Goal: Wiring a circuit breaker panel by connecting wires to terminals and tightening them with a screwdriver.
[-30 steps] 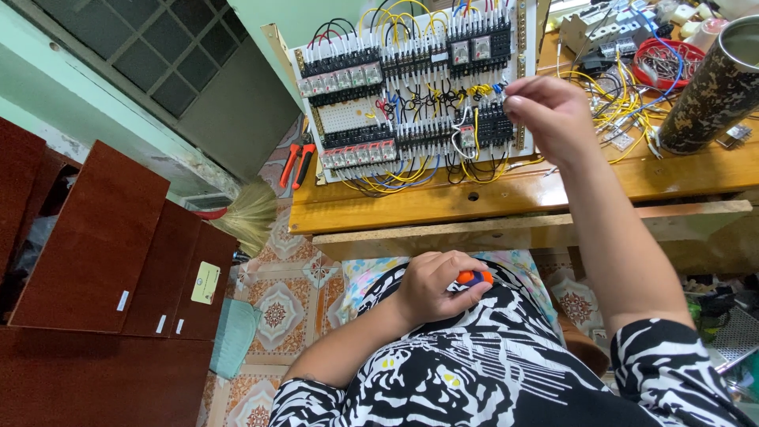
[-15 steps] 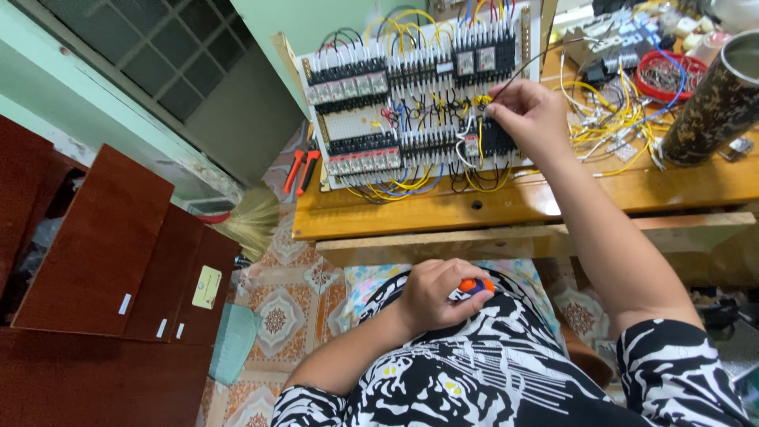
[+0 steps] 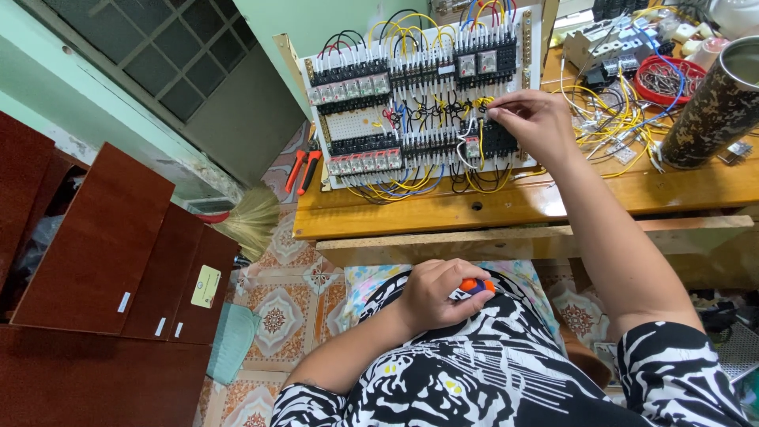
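Fingers [image 3: 500, 113] of the right hand [image 3: 534, 122] are pinching a wire on the wiring board [image 3: 423, 95], which is leaning upright on the table [image 3: 506, 205]. Below the table, the left hand [image 3: 439, 292] is clenching an orange-handled screwdriver [image 3: 473, 286] against the lap.

Even, soft daylight fills the scene, bright and without hard shadows. The varnished wooden worktop [image 3: 506, 207] shows a mild sheen along its front edge, just below the wiring panel [image 3: 419, 95]. The panel is sharp, its wires crisp. The wide lens bends straight lines toward the frame edges: the window grille [image 3: 158, 55] left of the panel leans and curves. The patterned shirt [image 3: 474, 372] at the bottom is slightly soft.
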